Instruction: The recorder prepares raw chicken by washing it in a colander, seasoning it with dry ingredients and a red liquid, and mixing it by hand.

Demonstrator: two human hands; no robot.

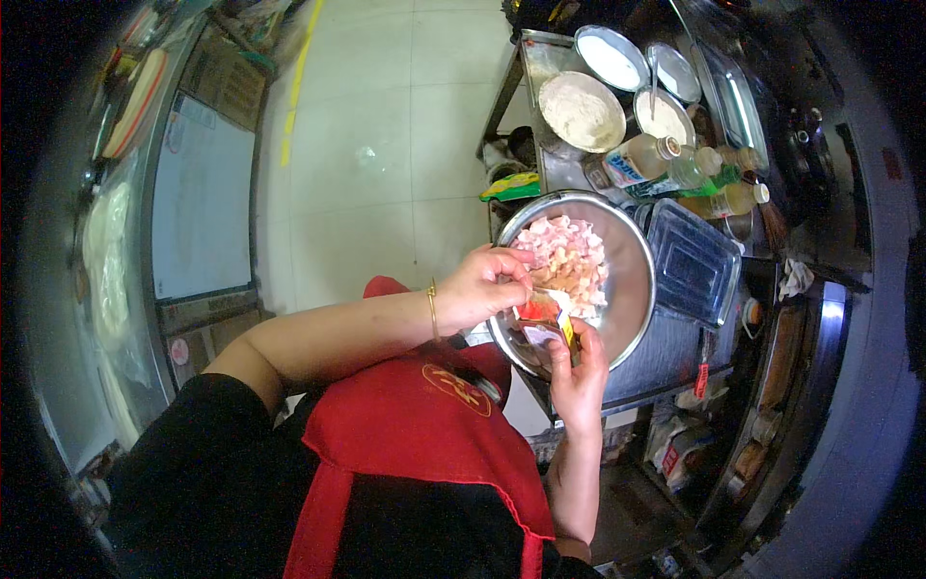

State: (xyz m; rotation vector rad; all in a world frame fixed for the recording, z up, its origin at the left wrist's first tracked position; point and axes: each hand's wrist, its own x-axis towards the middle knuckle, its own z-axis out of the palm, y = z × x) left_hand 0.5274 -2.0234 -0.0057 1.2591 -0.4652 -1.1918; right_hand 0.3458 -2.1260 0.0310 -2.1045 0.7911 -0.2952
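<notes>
My left hand (pixel 488 284) reaches in from the left, thumb and fingertips pinched at the upper left corner of a small printed packet (pixel 541 324). My right hand (pixel 582 369) grips the same packet from its lower right side. The packet is tilted over a large stainless steel bowl (pixel 628 304), and its top edge looks torn. Inside the bowl lies a heap of pale pink raw meat pieces (pixel 568 242). A brownish-orange seasoning (pixel 568 273) covers part of the meat. The bowl's near left part is hidden behind my hands and the packet.
The bowl stands on a metal table (pixel 658 362). Beyond it are a bowl of flour-like powder (pixel 582 112), a bowl of white contents (pixel 611 59) and several plastic bottles (pixel 636 163). Right of the bowl lies a clear plastic container (pixel 694 260). A white-topped cabinet (pixel 202 210) stands left.
</notes>
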